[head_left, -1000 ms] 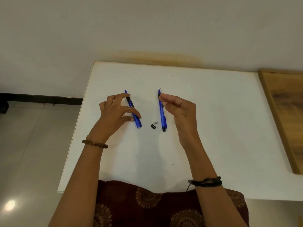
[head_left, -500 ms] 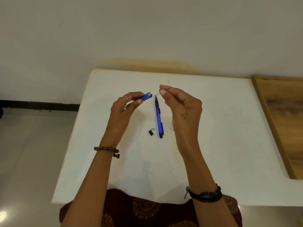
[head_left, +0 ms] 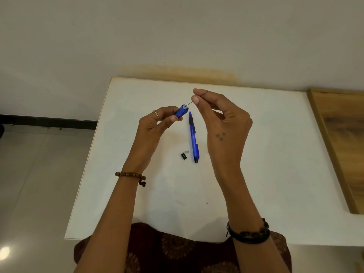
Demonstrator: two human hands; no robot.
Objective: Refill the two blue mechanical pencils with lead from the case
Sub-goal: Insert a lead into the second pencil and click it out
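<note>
Right fingertips (head_left: 195, 99) pinch thin dark lead (head_left: 188, 104) into the left hand's (head_left: 157, 121) gripped blue plastic pencil (head_left: 181, 111); misalignment could snap it.

No legible text anywhere.

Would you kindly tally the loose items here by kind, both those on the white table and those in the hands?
Blue mechanical pencils: 2, one in the left hand at, one lying on the table at
Lead sticks: 1, pinched by the right hand at
Small black caps: 1
Small pale pieces, likely an eraser: 1
Total: 5
</note>
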